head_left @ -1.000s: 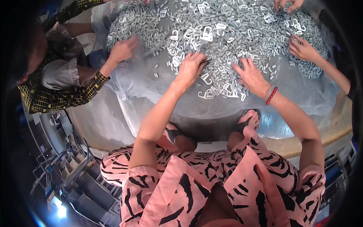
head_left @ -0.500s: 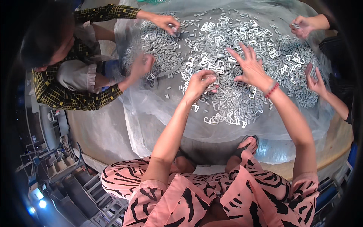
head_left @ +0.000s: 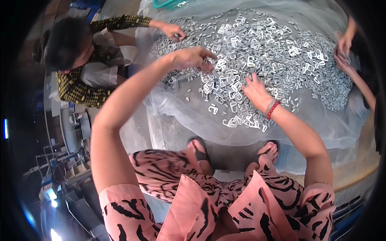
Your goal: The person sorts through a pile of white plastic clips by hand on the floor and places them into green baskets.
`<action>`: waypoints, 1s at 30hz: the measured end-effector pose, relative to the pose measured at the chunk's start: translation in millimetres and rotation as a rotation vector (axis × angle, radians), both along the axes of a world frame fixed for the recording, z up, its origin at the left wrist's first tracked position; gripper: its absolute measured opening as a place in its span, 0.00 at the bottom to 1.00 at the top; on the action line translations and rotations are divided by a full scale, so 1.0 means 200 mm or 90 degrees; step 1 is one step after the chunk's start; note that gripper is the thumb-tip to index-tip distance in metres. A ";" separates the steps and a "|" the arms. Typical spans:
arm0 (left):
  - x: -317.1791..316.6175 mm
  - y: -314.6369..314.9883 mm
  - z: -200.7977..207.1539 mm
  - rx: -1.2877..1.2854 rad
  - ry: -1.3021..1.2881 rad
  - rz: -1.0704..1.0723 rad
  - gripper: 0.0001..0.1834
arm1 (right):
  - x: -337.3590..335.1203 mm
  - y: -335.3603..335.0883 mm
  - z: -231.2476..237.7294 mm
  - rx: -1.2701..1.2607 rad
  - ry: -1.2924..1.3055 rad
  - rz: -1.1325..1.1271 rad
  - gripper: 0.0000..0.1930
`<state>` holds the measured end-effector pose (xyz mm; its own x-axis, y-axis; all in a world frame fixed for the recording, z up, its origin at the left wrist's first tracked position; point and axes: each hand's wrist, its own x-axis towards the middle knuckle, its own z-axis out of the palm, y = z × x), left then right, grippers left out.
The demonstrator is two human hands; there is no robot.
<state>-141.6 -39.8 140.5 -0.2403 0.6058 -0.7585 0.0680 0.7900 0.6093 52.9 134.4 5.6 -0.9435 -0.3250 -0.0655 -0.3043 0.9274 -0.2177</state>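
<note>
A wide heap of small grey cylinder-shaped pieces (head_left: 335, 88) lies spread before me, with pale hook-shaped clips (head_left: 235, 121) mixed through it. Slightly blurred, my left hand (head_left: 193, 58) hovers over the left part of the heap, near some clips. Its fingers are bent but apart, and I see nothing held in them. My right hand (head_left: 258, 94), with a red bead bracelet (head_left: 273, 109) at the wrist, rests palm down on the middle of the heap. Its fingers are spread over grey pieces, and whatever lies beneath the palm is hidden.
The heap lies on a translucent plastic sheet (head_left: 193, 127) over the floor. At the left a person in a checked shirt (head_left: 84, 90) reaches into it. Another person's hands (head_left: 343, 50) work at the right edge. A green basket (head_left: 171, 3) stands at the far side.
My left hand has opened from its closed grip and moved up and left. My right hand has come down nearer to me onto the heap. The right-hand person's hands have drawn together.
</note>
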 end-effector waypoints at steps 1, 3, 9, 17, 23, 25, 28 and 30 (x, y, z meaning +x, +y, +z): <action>0.00 0.01 0.01 0.001 -0.059 0.034 0.28 | 0.00 0.00 0.01 -0.080 -0.061 -0.005 0.14; 0.01 0.00 0.04 0.017 -0.120 0.089 0.27 | -0.03 0.01 0.05 -0.145 -0.127 0.010 0.15; 0.08 -0.18 -0.16 0.311 -0.408 0.378 0.25 | -0.20 0.05 0.18 -0.883 -0.614 -0.254 0.33; 0.10 -0.30 -0.44 0.291 -0.358 0.458 0.12 | -0.25 0.11 0.43 -0.938 -0.759 -0.287 0.30; 0.07 -0.39 -0.68 0.107 0.166 0.244 0.19 | -0.40 0.03 0.45 -0.592 -0.798 -0.397 0.21; 0.13 -0.31 -0.70 0.169 0.304 0.188 0.25 | -0.40 -0.01 0.37 -0.661 -0.716 -0.423 0.16; 0.25 -0.18 -0.74 0.240 0.549 0.067 0.37 | -0.40 -0.10 0.30 -0.873 -0.382 -0.497 0.16; 0.26 -0.14 -0.82 0.302 0.581 0.084 0.28 | -0.30 -0.17 0.29 -1.004 -0.361 -0.545 0.18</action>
<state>-90.3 -66.9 -23.3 -0.6894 0.7222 0.0558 0.5913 0.5166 0.6193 -6.5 100.9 63.0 -0.8382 0.0942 -0.5372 0.4759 -0.3547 -0.8048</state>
